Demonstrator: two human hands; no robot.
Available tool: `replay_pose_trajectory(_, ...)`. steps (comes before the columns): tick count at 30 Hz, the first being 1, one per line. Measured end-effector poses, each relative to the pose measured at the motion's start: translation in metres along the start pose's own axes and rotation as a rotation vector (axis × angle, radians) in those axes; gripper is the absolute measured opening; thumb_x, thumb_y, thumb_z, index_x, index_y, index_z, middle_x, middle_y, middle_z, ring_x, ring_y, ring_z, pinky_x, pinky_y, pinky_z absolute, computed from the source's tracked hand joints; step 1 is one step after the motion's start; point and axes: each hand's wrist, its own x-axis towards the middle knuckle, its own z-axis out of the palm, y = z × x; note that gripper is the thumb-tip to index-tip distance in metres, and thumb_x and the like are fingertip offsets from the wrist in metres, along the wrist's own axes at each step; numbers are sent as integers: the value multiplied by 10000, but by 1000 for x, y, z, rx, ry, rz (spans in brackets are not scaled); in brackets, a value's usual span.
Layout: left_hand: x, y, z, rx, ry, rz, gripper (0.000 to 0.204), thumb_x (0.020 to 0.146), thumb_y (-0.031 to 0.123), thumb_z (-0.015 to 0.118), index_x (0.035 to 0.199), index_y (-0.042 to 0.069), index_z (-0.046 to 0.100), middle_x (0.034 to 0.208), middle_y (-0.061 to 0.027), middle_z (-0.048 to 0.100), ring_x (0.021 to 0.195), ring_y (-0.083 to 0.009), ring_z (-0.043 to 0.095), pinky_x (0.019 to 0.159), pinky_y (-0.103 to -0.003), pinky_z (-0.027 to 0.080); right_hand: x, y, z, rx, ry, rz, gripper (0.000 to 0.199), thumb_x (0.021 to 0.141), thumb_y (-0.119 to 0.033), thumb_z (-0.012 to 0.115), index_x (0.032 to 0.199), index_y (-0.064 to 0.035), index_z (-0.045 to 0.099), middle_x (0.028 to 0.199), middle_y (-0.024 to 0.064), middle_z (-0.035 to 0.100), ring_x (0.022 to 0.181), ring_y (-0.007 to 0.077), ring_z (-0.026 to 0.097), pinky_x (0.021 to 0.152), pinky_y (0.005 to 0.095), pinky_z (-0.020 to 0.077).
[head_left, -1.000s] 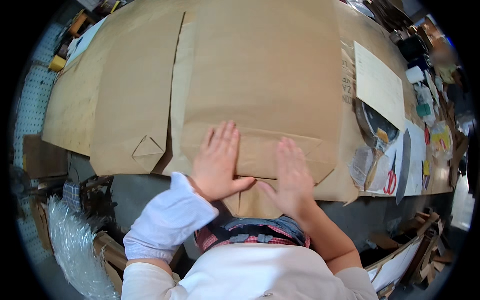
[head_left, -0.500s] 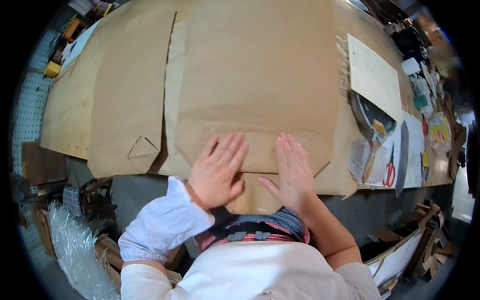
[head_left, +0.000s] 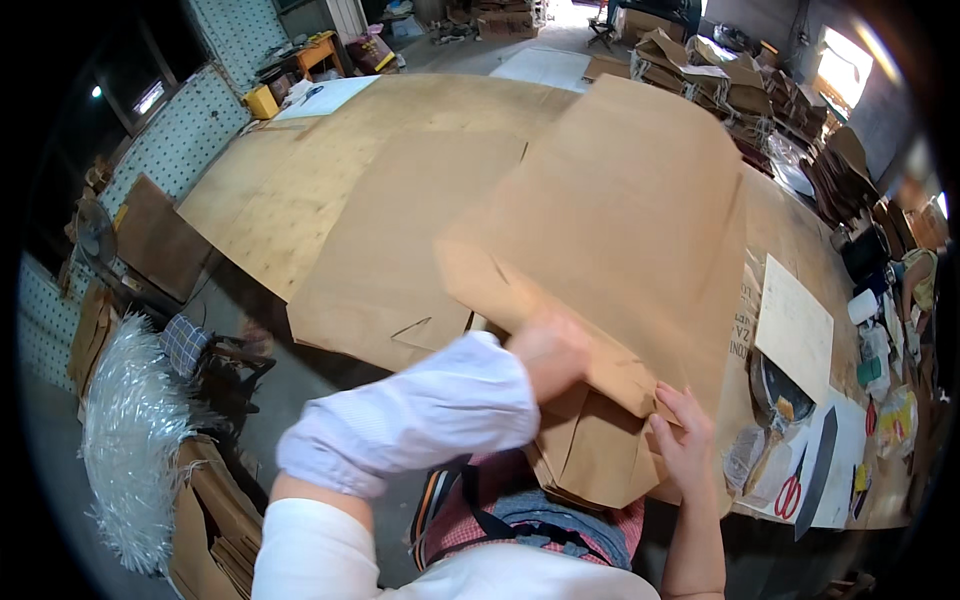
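Note:
A large brown paper bag [head_left: 620, 210] lies aslant over the table, slightly blurred, its folded bottom end toward me. My left hand [head_left: 553, 352], smeared by motion and below a pale sleeve cover, is closed at the folded end. At the near right corner of that end, my right hand [head_left: 685, 438] pinches the edge between thumb and fingers. Under the folded end, close to my lap, more brown paper bags [head_left: 603, 460] with folded bottoms stick out past the table edge. Another flat paper bag [head_left: 390, 240] lies to the left, partly covered by the large one.
On the right of the wooden table [head_left: 255, 205] lie a white board [head_left: 793, 325], red-handled scissors [head_left: 789, 495] and a long dark blade [head_left: 818, 470]. A bundle of clear plastic strips [head_left: 135, 440] stands at lower left. Stacked brown paper [head_left: 700, 75] is at the back.
Both hands were flat on the bag's folded bottom; now they grip it. The bag has turned aslant and its folded end has lifted. My view has tilted up, showing more of the room.

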Motion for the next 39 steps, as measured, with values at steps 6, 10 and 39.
replay_pose_trajectory(6,-123,-135,-2,102,279,-246,424,769,75,553,1175,-44,580,1161,-211,615,1107,-367,574,926,-425,482,-5,40,25,214,58,180,202,851,7,619,1048,22,664,1129,158,674,1098,275,621,993,364,447)
replay_pose_trajectory(10,-202,-187,58,102,248,-202,387,764,66,595,1143,-13,600,1131,-169,636,1056,-331,596,921,-415,484,-5,39,33,184,58,155,168,862,10,605,1018,34,664,1143,159,667,1099,271,615,969,356,458)
replay_pose_trajectory(39,33,-66,49,-895,-515,-332,86,685,29,671,764,-3,656,803,-139,647,727,-240,649,673,-351,513,64,72,-39,-327,-612,329,263,714,-107,688,943,-3,610,951,128,646,897,312,622,769,390,509)
